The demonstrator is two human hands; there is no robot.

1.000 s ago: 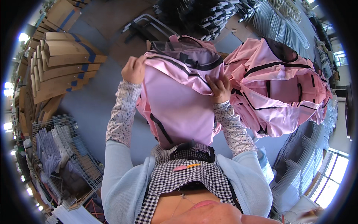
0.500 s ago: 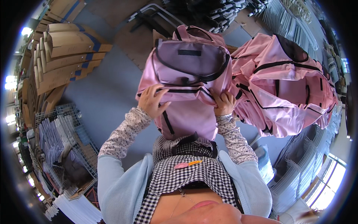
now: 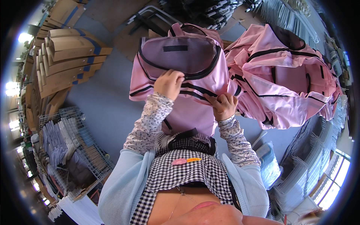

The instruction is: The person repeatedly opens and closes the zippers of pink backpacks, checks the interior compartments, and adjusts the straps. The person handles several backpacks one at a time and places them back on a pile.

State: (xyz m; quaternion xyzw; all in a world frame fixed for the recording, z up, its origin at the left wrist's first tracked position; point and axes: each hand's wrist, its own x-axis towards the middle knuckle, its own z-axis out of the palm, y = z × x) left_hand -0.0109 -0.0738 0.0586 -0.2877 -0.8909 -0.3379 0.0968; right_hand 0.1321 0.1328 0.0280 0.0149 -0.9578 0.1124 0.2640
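Note:
In front of me stands a pink fabric cover with black trim, a dark mesh window and a black zipper curving round it. My left hand is closed in a pinch at the window's lower zipper edge; its fingertips hide what lies between them. My right hand grips the black-trimmed fold at the cover's lower right, thumb pointing left. To the right sits a second pink fabric cover, gaping at the top and touched by neither hand.
Stacked brown cardboard sheets lie at the far left. Nearer left stands a wire basket with pale folded pieces. Bundled metal tubes lie at the back; white wire panels lean at the right beside a plastic bag.
My left hand has moved right and up, from the cover's left fold to the window's zipper edge, its fingers closing. My right hand stays on the fold. The mesh window looks flatter.

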